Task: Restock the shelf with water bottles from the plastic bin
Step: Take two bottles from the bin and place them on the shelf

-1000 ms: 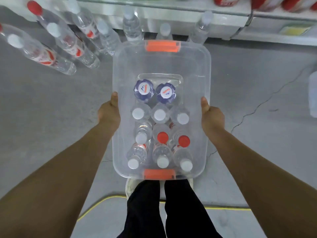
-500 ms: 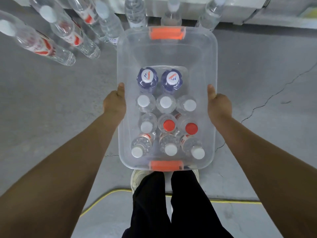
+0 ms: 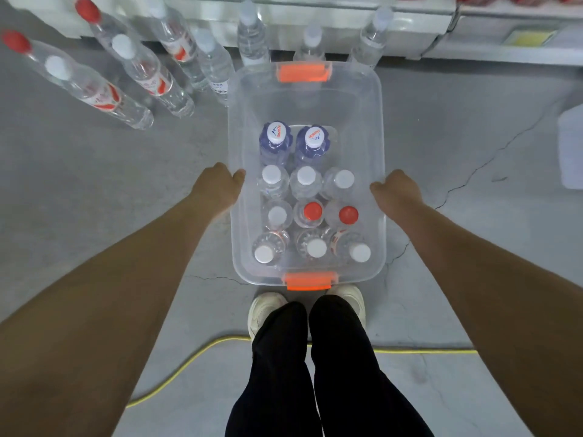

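A clear plastic bin with orange latches sits low over the grey floor, just ahead of my shoes. Inside it stand several water bottles with white or red caps, plus two blue-tinted bottles at the far end. My left hand holds the bin's left rim, with the thumb at the rim's edge. My right hand holds the right rim in the same way. The fingers of both hands are hidden under the rim. The white shelf base runs along the top of the view.
Several tall water bottles stand on the floor to the bin's upper left and behind it, against the shelf base. A yellow cable crosses the floor behind my feet. A white container sits at the right edge.
The bin has gone down and away from me toward the floor with both hands on it. My thumbs have slid from the top of the rim to its outer edge.
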